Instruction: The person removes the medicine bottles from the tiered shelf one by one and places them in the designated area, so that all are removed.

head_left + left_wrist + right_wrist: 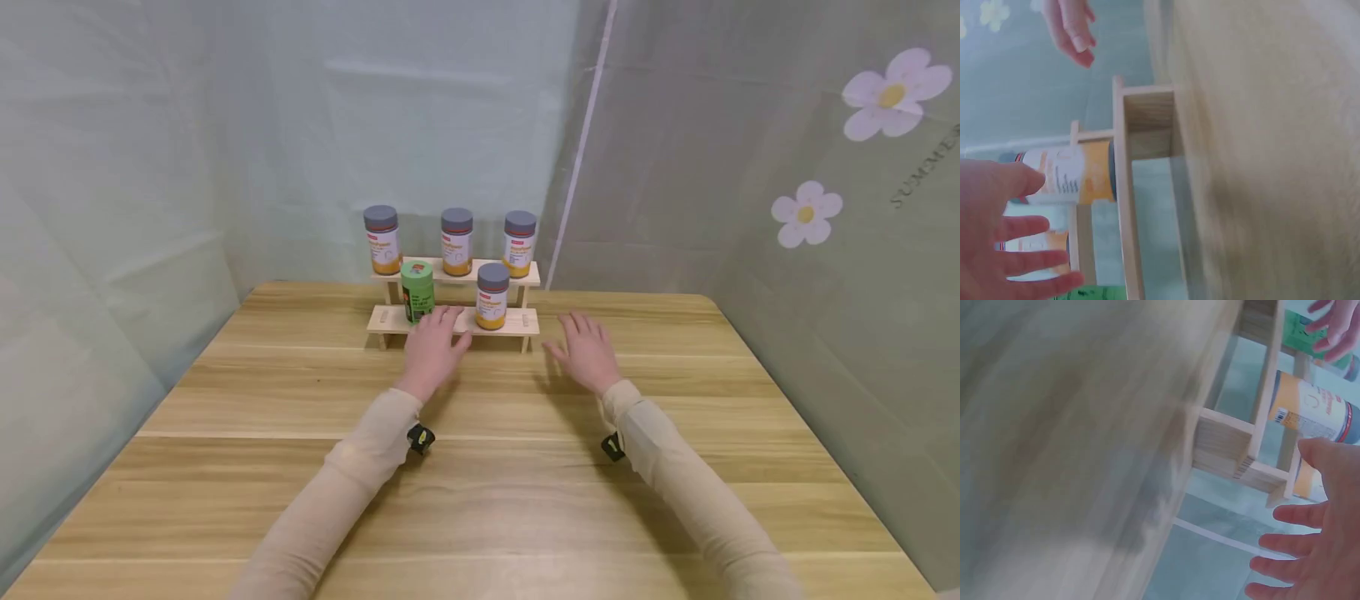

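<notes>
A two-tier wooden stand (393,317) stands at the back of the table. On its lower tier are a green jar (417,287) at left and a white-and-orange bottle with a grey cap (492,298) at right. My left hand (432,354), fingers spread, is in front of the lower tier and overlaps its edge in the head view. Just right of the stand my right hand (588,354) hovers with fingers apart, holding nothing. The left wrist view shows the left palm (985,231) with nothing in it, beside the bottle (1063,172).
Three more grey-capped bottles, at left (383,242), middle (457,242) and right (519,243), line the upper tier. Behind the wooden table (480,500) hangs a pale curtain (450,108), with flower prints on its right part.
</notes>
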Action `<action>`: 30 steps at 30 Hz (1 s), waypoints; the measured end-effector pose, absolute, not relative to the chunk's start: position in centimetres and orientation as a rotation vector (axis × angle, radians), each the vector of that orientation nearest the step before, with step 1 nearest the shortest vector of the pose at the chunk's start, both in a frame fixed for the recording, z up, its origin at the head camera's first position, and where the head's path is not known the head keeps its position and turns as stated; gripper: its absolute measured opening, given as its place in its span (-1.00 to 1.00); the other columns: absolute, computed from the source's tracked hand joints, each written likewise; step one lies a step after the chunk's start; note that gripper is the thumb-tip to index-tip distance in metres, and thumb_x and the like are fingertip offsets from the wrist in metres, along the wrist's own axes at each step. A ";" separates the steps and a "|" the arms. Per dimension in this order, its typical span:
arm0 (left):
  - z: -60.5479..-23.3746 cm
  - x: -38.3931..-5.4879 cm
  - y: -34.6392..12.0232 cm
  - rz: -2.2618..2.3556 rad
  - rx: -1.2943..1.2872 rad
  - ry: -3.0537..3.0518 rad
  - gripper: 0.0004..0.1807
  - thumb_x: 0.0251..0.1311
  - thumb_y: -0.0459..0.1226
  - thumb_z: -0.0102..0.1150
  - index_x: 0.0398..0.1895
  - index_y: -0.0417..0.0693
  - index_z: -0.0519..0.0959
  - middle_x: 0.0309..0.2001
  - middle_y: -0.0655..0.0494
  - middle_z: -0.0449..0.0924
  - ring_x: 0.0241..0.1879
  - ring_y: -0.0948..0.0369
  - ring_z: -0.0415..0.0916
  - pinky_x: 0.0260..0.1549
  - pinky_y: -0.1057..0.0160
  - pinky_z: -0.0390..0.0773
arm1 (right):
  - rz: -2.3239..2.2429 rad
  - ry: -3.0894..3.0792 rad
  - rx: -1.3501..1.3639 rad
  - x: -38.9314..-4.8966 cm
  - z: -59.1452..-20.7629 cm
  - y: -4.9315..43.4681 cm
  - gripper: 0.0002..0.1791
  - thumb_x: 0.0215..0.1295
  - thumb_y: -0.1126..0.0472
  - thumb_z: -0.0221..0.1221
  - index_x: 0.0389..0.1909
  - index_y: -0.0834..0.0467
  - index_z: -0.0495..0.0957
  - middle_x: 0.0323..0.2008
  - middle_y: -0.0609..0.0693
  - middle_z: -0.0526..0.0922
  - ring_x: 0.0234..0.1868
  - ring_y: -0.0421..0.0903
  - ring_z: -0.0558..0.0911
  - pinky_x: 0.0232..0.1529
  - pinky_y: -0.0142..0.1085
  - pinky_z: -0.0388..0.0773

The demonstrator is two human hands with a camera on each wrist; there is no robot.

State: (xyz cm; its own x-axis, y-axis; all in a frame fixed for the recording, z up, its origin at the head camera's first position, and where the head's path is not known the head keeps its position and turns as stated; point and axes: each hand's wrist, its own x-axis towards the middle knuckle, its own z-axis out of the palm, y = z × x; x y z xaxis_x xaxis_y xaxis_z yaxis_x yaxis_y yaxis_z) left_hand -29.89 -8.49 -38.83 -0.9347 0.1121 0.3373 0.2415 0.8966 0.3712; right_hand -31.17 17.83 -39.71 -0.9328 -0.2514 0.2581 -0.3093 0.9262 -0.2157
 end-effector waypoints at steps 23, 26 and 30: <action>-39.9 -33.1 -17.1 -1.266 0.281 -2.387 -0.41 0.32 -0.15 0.03 0.36 -0.13 0.20 0.25 -0.26 0.32 0.22 -0.13 0.32 0.21 -0.13 0.37 | 0.635 -2.813 0.353 -33.0 -37.0 18.1 -0.64 0.41 0.06 0.07 -0.05 0.28 0.54 0.11 0.25 0.55 0.11 0.23 0.56 0.22 0.09 0.47; -40.0 -33.0 -18.0 -1.292 0.299 -2.543 -0.32 0.36 -0.11 -0.03 0.47 -0.11 0.07 0.40 -0.29 0.12 0.38 -0.20 0.14 0.37 -0.18 0.22 | 0.638 -2.821 0.355 -33.2 -37.0 18.1 -0.63 0.41 0.05 0.06 -0.01 0.26 0.54 0.14 0.25 0.54 0.14 0.23 0.55 0.22 0.10 0.47; -40.0 -33.0 -18.8 -1.316 0.280 -2.667 -0.29 0.38 -0.09 -0.09 0.51 -0.10 -0.02 0.42 -0.36 0.03 0.35 -0.28 0.16 0.36 -0.24 0.23 | 0.690 -2.844 0.359 -33.5 -37.1 18.0 -0.57 0.41 0.05 0.06 0.15 0.24 0.46 0.20 0.24 0.50 0.20 0.21 0.51 0.25 0.11 0.45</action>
